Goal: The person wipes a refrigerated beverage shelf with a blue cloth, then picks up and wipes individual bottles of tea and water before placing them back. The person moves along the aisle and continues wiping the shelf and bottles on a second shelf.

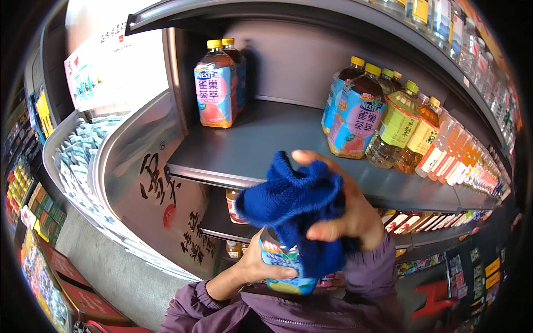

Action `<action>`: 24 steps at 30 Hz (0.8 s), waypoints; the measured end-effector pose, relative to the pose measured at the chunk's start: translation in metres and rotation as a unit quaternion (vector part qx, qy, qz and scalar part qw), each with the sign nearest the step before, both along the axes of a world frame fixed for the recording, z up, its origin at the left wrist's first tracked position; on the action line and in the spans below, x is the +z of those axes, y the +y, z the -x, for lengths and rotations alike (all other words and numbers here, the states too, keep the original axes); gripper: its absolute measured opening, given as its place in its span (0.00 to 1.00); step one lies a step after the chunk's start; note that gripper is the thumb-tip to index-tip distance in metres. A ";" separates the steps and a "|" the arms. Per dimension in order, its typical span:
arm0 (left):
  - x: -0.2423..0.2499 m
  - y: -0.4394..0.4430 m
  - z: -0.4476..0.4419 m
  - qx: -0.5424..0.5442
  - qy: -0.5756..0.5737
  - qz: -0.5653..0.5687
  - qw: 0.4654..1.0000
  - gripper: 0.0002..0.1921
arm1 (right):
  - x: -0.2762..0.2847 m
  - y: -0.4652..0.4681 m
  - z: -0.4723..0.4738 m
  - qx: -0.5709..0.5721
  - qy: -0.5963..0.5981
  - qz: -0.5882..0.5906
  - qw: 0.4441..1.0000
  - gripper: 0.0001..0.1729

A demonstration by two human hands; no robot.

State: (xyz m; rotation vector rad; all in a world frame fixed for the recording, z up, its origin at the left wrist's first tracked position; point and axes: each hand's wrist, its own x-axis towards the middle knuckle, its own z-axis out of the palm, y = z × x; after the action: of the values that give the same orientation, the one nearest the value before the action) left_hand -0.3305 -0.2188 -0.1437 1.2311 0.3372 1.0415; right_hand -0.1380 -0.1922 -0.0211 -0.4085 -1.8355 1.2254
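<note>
My left hand [257, 264] grips a Nestea bottle [283, 266] with a blue and yellow label, held in front of my jacket. Around the bottle's top bunches a dark blue cloth [291, 195], which hides the cap and neck. My right hand [349, 212] holds this cloth from the right side, with thumb and fingers spread around it. Just beyond both hands runs the front edge of a dark grey shelf [266, 137]. On it, a Nestea bottle [215, 89] with a yellow cap stands at the left, with another bottle behind it.
To the right, Nestea bottles [358, 120] stand beside a green-labelled bottle [395, 125] and a long row of drinks. Water bottles [441, 25] line the shelf above. A curved white bin [100, 166] of packets stands left. A red stool [433, 297] is at lower right.
</note>
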 end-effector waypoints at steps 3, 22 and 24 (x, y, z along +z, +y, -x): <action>-0.045 0.017 0.002 -0.212 -0.105 0.149 0.960 0.49 | -0.017 0.026 -0.004 0.132 0.085 0.162 0.974 0.55; 0.036 -0.027 -0.003 -0.095 -0.035 0.171 0.980 0.52 | -0.004 -0.025 -0.017 -0.124 0.008 -0.425 0.897 0.30; 0.042 -0.024 -0.001 -0.063 -0.051 0.148 0.986 0.51 | -0.010 -0.040 -0.018 -0.123 0.033 -0.406 0.905 0.12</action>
State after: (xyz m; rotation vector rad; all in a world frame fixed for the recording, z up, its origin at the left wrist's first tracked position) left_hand -0.3291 -0.2428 -0.1017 0.9173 0.3166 0.9051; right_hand -0.1204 -0.2325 -0.0312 -0.1100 -1.9745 0.2332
